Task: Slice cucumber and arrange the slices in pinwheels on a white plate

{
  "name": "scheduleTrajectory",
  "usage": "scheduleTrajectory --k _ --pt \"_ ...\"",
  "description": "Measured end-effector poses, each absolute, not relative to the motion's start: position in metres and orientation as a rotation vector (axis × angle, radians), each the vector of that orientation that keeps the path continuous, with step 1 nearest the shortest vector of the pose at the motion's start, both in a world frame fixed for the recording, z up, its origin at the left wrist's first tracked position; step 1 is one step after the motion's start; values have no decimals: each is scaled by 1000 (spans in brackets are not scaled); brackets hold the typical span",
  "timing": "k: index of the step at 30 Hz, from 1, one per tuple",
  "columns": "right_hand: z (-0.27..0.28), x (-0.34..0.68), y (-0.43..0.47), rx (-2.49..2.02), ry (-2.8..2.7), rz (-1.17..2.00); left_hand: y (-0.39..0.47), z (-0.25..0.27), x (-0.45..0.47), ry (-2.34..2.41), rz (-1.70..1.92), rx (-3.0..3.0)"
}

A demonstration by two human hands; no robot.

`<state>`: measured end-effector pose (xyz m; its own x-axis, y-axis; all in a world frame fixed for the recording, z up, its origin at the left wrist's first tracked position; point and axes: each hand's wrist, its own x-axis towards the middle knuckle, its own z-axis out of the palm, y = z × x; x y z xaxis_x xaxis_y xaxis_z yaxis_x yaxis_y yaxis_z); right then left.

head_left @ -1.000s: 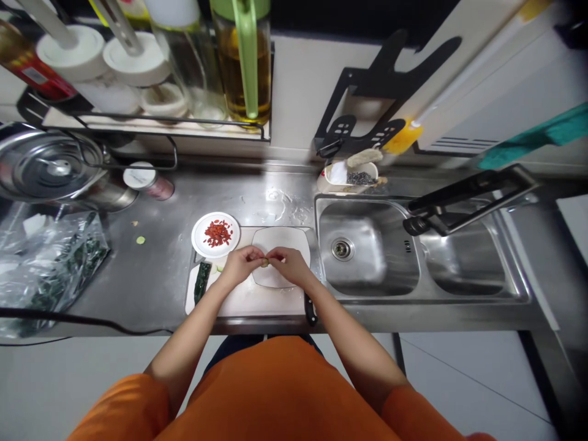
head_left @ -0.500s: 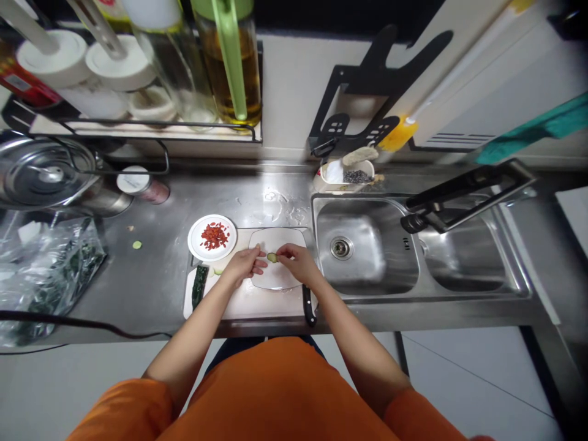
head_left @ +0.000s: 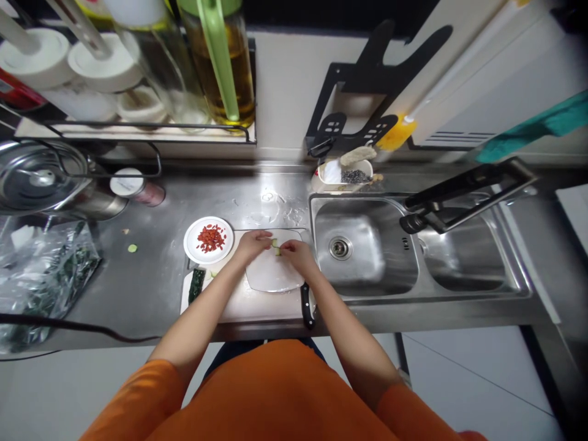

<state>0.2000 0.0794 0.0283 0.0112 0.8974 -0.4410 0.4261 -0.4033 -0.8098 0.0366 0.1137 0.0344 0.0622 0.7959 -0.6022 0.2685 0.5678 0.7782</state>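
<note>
Over the far part of a white plate (head_left: 271,277), my two hands meet with pale green cucumber slices between them. My right hand (head_left: 297,255) is closed in a pinch on one cucumber slice (head_left: 278,251). At the fingertips of my left hand (head_left: 252,246) is another slice (head_left: 274,242), its fingers closed against it. The plate rests on a white cutting board (head_left: 248,311). To the left, a dark green piece of cucumber (head_left: 196,284) lies on the board near a few pale slices (head_left: 214,274), partly covered by my left arm.
A small white plate of red goji berries (head_left: 210,240) sits at the board's far left corner. The black-handled knife (head_left: 307,306) lies by its right edge. A steel sink (head_left: 367,245) is to the right; a plastic bag of greens (head_left: 46,275) and a stray slice (head_left: 133,248) are left.
Both hands have shifted slightly away from me over the plate. The left fingers have come closer to the right ones, and two cucumber slices now show between them instead of one.
</note>
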Motion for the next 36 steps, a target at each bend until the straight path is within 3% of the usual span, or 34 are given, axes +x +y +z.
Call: scheduleTrajectory --k 11,22,29,36 --pt "16 183 95 -2089 -1481 995 114 31 44 1656 510 1774" --pt "23 176 89 -2139 -1732 908 105 17 41 1669 441 2069" --pt "27 186 51 -1823 -2153 631 85 12 32 1444 562 2256" --pt "17 180 36 -1850 -2272 651 74 3 33 1465 390 2279"
